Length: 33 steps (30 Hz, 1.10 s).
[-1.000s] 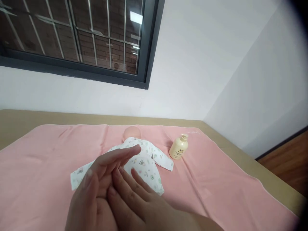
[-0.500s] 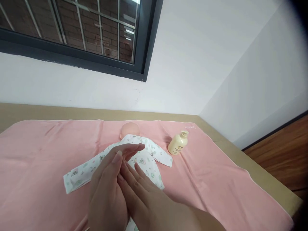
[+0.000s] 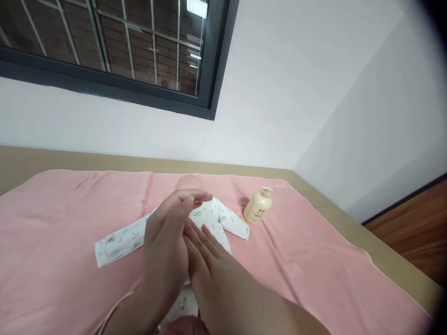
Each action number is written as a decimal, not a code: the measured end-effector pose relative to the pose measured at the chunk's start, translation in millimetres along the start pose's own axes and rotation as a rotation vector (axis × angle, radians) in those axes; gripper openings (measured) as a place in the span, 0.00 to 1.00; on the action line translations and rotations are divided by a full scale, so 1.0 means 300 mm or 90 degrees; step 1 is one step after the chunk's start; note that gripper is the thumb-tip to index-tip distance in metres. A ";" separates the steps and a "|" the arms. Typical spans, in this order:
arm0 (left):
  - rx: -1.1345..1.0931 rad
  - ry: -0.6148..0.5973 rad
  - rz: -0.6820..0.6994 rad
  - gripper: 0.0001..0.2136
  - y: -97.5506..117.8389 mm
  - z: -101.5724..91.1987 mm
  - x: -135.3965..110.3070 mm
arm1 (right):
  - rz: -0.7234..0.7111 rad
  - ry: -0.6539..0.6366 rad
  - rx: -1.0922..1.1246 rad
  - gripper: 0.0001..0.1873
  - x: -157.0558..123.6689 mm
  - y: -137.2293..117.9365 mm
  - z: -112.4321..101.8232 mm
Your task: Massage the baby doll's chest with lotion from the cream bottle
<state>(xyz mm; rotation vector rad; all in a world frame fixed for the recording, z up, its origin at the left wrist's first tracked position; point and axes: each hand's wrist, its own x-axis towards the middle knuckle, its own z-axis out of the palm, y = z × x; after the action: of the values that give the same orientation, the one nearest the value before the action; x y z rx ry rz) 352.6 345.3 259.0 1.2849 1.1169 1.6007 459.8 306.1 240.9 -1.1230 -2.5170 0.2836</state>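
My left hand (image 3: 165, 246) and my right hand (image 3: 220, 274) are pressed palm to palm over the middle of the pink cloth. The fingers of both are stretched out, and the left fingertips curve over to the right. I see nothing held, though the space between the palms is hidden. Beneath them lies a white long-sleeved baby garment (image 3: 120, 239) with small printed figures, its sleeves spread to both sides. Just beyond its collar, a smooth pinkish rounded form (image 3: 189, 181) looks like a doll's head. A skin-coloured rounded shape (image 3: 186, 325) shows at the bottom edge.
A cream pump bottle (image 3: 258, 206) stands on the pink cloth (image 3: 314, 274) to the right of the garment. The cloth covers a wooden-coloured surface (image 3: 240, 168) against a white wall. A dark-framed window (image 3: 206, 100) is above, and a brown wood panel (image 3: 415, 232) at the right.
My hands, still palm to palm, have moved up and slightly right in view, and the left forearm now shows. The skin-coloured shape has appeared at the bottom edge. The bottle has stayed put.
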 end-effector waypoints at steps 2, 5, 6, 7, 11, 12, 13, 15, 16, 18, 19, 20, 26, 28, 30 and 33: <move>0.017 -0.002 0.014 0.12 -0.011 0.009 0.013 | -0.018 -0.020 0.027 0.50 -0.016 0.009 -0.031; -0.002 0.028 0.049 0.12 -0.041 0.021 0.036 | -0.047 -0.038 0.048 0.42 -0.013 0.054 -0.057; -0.005 0.037 0.069 0.12 -0.053 0.023 0.046 | -0.046 -0.047 0.052 0.39 -0.003 0.080 -0.053; -0.001 0.045 0.090 0.11 -0.067 0.026 0.056 | -0.030 -0.061 0.055 0.38 0.012 0.111 -0.042; 0.035 0.063 0.094 0.10 -0.129 0.040 0.108 | 0.054 -0.063 0.009 0.32 0.104 0.266 0.066; 0.036 0.058 0.075 0.10 -0.147 0.045 0.120 | 0.058 -0.047 -0.009 0.30 0.130 0.307 0.101; 0.037 0.045 0.053 0.09 -0.167 0.050 0.132 | 0.065 -0.030 -0.022 0.29 0.155 0.344 0.135; 0.050 0.023 0.010 0.10 -0.213 0.061 0.153 | 0.072 0.003 -0.023 0.28 0.196 0.407 0.196; 0.068 0.018 0.002 0.11 -0.238 0.065 0.162 | 0.069 0.016 -0.022 0.28 0.212 0.431 0.222; 0.135 0.017 0.014 0.12 -0.296 0.067 0.182 | 0.103 0.067 -0.028 0.28 0.232 0.457 0.265; 0.181 0.019 0.029 0.13 -0.328 0.064 0.193 | 0.138 0.094 -0.036 0.28 0.237 0.461 0.281; 0.234 0.021 0.041 0.13 -0.360 0.060 0.205 | 0.182 0.117 -0.046 0.29 0.240 0.459 0.295; 0.446 0.037 0.056 0.17 -0.504 0.002 0.279 | 0.195 0.173 -0.115 0.28 0.239 0.414 0.318; 0.461 0.042 0.040 0.17 -0.522 -0.018 0.292 | 0.065 0.160 -0.108 0.23 0.240 0.423 0.309; 0.460 0.038 0.032 0.17 -0.531 -0.032 0.295 | 0.007 0.148 -0.082 0.21 0.244 0.448 0.301; 0.478 0.032 0.047 0.16 -0.539 -0.041 0.289 | 0.120 0.170 -0.063 0.23 0.249 0.475 0.306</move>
<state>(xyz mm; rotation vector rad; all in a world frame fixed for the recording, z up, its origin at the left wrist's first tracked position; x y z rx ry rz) 332.6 474.2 129.4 1.7693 1.8180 1.3005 472.3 453.6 129.3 -1.3421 -2.2165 0.0529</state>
